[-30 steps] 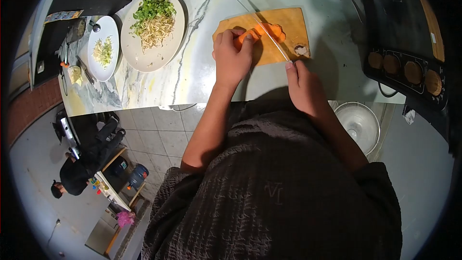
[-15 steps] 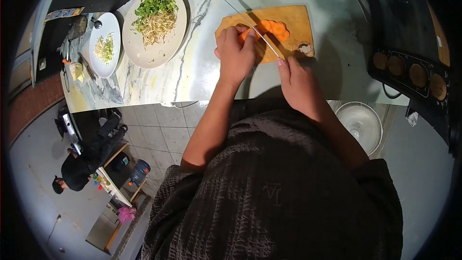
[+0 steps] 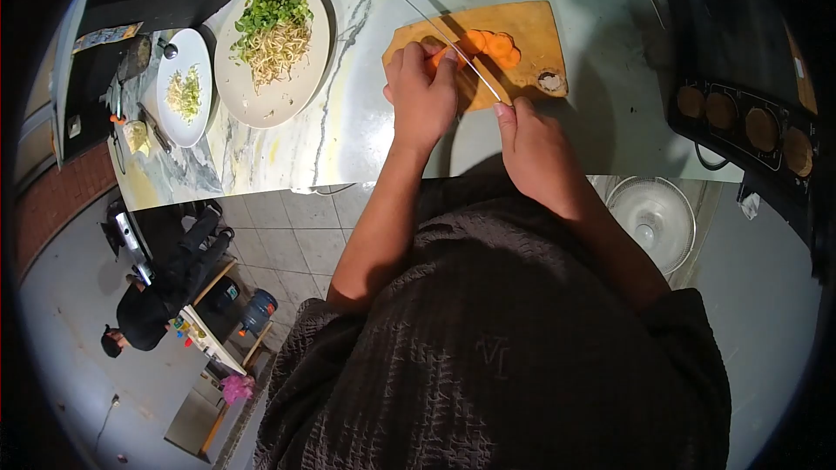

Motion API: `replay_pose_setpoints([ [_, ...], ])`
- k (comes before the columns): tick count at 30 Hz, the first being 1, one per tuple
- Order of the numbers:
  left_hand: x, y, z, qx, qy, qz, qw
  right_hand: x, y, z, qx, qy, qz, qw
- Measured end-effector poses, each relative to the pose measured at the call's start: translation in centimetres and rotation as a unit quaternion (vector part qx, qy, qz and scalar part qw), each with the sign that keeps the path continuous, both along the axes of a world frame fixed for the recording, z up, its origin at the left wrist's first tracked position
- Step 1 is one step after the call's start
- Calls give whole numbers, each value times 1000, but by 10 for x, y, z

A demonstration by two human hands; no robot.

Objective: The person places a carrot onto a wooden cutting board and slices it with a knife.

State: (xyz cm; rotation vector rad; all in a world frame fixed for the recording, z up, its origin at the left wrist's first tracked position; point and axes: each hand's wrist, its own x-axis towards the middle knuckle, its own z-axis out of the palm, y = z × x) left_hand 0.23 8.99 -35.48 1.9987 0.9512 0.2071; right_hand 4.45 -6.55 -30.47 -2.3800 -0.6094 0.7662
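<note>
My left hand (image 3: pixel 422 91) is closed around an orange carrot (image 3: pixel 441 58), with most of the carrot hidden behind the fingers. In my right hand (image 3: pixel 531 139) is the handle of a long knife (image 3: pixel 477 72), its thin blade slanting up and left across the carrot beside my left fingertips. Several round carrot slices (image 3: pixel 498 45) lie overlapped just right of the blade. Under them is a wooden cutting board (image 3: pixel 531 19) with a hole near its right corner.
Left of the board, a large plate (image 3: pixel 252 111) bears bean sprouts and chopped greens. A smaller oval plate (image 3: pixel 185 45) holds chopped pieces and a spoon. A black stove with knobs (image 3: pixel 759 130) stands at right. Below the counter is a metal strainer (image 3: pixel 649 235); a person (image 3: pixel 144 313) is further off.
Both hands and the knife keep nearly the same pose at the carrot. The whole view has shifted slightly with the head.
</note>
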Motion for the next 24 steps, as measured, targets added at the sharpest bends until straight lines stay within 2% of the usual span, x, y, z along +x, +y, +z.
replay_pose_setpoints([
  [9,0,-1,-2,-18,-23,12,1000,-3,-12,11,-39,8,12,999],
  [14,0,-2,1,10,-32,2,999,-1,-14,19,-59,21,11,998],
  [17,-1,-1,-2,42,-52,-17,998,2,-7,15,-70,39,23,997],
  [20,2,-2,1,-2,-38,12,999,5,3,6,-56,45,7,997],
  [24,-1,-1,-6,25,-68,-5,997,8,1,6,-59,30,20,998],
])
